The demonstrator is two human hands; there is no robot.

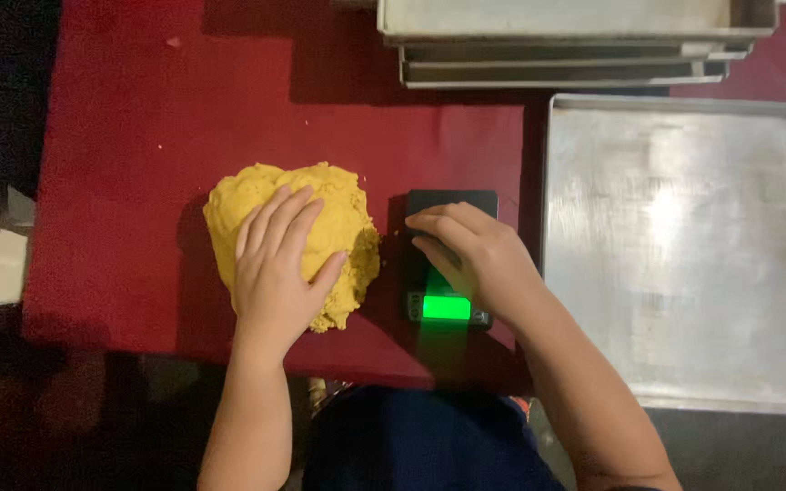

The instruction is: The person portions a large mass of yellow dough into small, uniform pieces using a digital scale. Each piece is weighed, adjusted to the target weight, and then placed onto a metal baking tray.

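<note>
A big lump of yellow dough (338, 205) lies on the red table top (129, 182). My left hand (275, 268) rests flat on the dough's near side, fingers spread over it. To the right of the dough sits a small black kitchen scale (452, 202) with a lit green display (447, 307). My right hand (470, 255) lies on the scale's platform with fingers curled toward the left; I cannot see whether anything is under them.
A large flat metal baking tray (684, 255) lies right of the scale. A stack of metal trays (575, 41) stands at the back. The table's left edge borders a dark floor area.
</note>
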